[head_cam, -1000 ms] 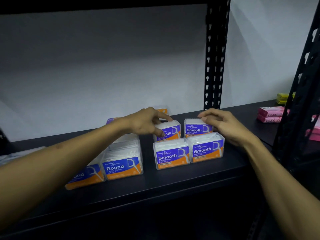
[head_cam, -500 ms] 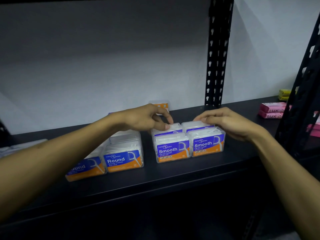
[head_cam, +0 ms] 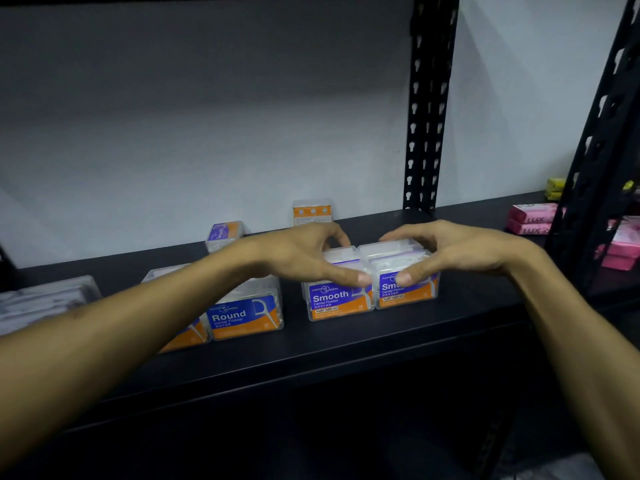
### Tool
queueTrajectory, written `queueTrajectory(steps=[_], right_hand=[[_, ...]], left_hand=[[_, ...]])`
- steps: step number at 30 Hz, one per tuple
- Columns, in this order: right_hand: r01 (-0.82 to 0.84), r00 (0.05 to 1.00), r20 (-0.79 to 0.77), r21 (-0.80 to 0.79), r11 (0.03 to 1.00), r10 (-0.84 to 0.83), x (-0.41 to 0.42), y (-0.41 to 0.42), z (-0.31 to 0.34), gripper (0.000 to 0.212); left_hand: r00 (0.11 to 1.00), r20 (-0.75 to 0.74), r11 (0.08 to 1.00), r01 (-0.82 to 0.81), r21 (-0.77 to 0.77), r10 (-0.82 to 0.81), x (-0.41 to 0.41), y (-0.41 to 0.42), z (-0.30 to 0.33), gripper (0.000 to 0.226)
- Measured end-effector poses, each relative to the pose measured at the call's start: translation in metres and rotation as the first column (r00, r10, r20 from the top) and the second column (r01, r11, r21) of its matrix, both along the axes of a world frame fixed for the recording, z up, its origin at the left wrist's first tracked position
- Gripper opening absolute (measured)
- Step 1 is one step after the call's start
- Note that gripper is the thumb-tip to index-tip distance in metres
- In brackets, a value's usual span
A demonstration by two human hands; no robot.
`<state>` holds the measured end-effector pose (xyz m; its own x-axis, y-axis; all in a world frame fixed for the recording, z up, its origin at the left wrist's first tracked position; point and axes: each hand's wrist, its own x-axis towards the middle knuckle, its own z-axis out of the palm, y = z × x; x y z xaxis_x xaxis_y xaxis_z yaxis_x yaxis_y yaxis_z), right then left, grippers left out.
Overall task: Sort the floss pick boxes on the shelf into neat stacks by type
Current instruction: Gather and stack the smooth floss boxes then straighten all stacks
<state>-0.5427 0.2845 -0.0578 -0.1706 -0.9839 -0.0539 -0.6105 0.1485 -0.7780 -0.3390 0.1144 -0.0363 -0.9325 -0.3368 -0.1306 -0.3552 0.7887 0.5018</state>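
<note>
I am looking down at a black metal shelf [head_cam: 346,344] with both bare arms reaching in. My left hand [head_cam: 301,252] is arching over the left Smooth floss pick box [head_cam: 337,299], thumb pressing on its front top edge and fingers curling over the rear of the group; it is gripping that box front to back. My right hand [head_cam: 453,249] is mirroring it on the right Smooth floss pick box [head_cam: 405,289], thumb on the front top edge, fingers draped over the back, clasping the box. The two thumbs are nearly touching at the seam between the boxes.

The two Smooth boxes are standing side by side, touching, near the front of the shelf. More clear boxes are sitting directly behind them under my hands; I cannot tell how many.

To the left, apart from that group, a Round floss pick box [head_cam: 244,315] is facing forward, with another orange-fronted box [head_cam: 187,337] just beside it, mostly hidden by my left forearm. Further back, a small purple-labelled box [head_cam: 223,233] is standing near the wall, and an orange-backed box [head_cam: 311,211] is standing upright against the wall.

At the far left, clear packs [head_cam: 45,299] are lying blurred. At the far right, past the upright post [head_cam: 429,98], pink Lux soap boxes [head_cam: 530,220] are lying stacked, with yellow packs [head_cam: 556,188] behind them.
</note>
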Motion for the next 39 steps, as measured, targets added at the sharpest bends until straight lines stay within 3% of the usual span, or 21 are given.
queueTrajectory(steps=[3,7,23,39], right_hand=[[0.023,0.997,-0.073,-0.013,1.000,-0.024,0.006,-0.003,-0.004,0.063],[0.052,0.989,-0.136,-0.012,0.999,-0.053,0.010,-0.006,-0.007,0.060],[0.032,0.983,-0.181,-0.025,0.999,-0.036,0.010,-0.009,-0.005,0.059],[0.021,0.991,-0.130,-0.026,0.999,-0.024,0.010,-0.007,-0.005,0.054]], left_hand=[[0.998,-0.040,0.983,0.035,-0.180,-0.043,0.000,0.003,-0.007,0.069],[0.995,-0.051,0.963,0.070,-0.259,-0.086,0.001,0.003,-0.011,0.066],[0.988,-0.099,0.964,0.092,-0.248,-0.120,0.006,0.005,-0.011,0.064],[0.986,-0.138,0.957,0.049,-0.287,-0.092,0.007,0.009,-0.014,0.063]])
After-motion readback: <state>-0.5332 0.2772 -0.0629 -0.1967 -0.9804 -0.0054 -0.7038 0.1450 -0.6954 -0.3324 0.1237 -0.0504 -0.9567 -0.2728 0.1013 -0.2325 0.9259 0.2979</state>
